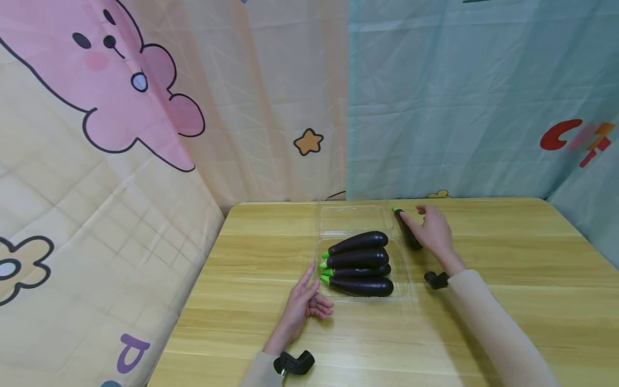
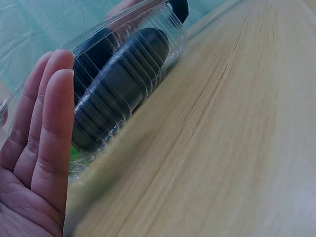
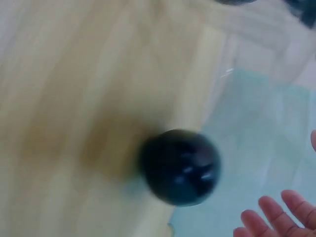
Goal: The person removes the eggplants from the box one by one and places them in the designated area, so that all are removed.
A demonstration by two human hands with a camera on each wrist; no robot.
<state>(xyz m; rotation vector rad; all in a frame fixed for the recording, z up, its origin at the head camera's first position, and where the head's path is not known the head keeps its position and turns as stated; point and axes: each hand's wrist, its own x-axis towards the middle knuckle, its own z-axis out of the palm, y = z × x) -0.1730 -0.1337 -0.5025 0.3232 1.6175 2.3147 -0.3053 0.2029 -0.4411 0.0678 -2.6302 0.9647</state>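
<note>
Several dark purple eggplants [image 1: 360, 258] with green stems lie side by side in a clear plastic container [image 1: 403, 293]. Another eggplant [image 1: 407, 228] is outside it, on the table at the back right, its green stem pointing away. My right hand [image 1: 433, 231] is beside that loose eggplant, thumb close over it in the head view. In the right wrist view its fingers [image 3: 276, 217] are spread, apart from the eggplant's round end [image 3: 180, 168]. My left hand [image 1: 302, 309] is at the container's front left corner, fingers extended; in the left wrist view they stand beside the ribbed clear wall [image 2: 148, 74].
The container's clear lid [image 1: 355, 219] lies folded back behind it. All this is on a light wooden table [image 1: 232, 279]. Printed curtains [image 1: 445, 97] hang along the table's back and sides. A black wrist device [image 1: 294, 363] is on each arm.
</note>
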